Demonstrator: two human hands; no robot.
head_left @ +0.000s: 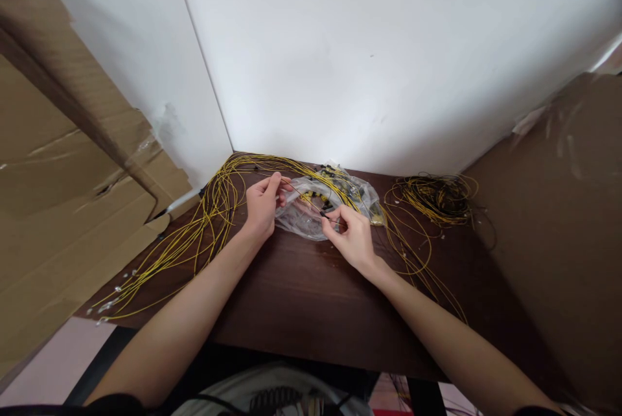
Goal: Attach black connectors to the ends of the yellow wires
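Observation:
Over the dark brown table, my left hand [262, 207] pinches a thin wire [305, 198] between thumb and fingertips. The wire slants down to my right hand [350, 234], whose thumb and finger are closed on it beside a small dark piece [324, 214]. What this piece is, I cannot make out. Below and behind both hands lies a clear plastic bag [297, 227] with small yellow and black parts [318, 197] in it. A bundle of long yellow wires [218, 192] runs behind my hands and across the bag.
At the back right of the table [291, 299] lies a tangled coil of yellow and black wires [435, 199]. Loose wire ends with small whitish tips [116, 289] reach the left front edge. Cardboard [58, 208] stands at the left, more cardboard [558, 208] at the right, a white panel [340, 66] behind.

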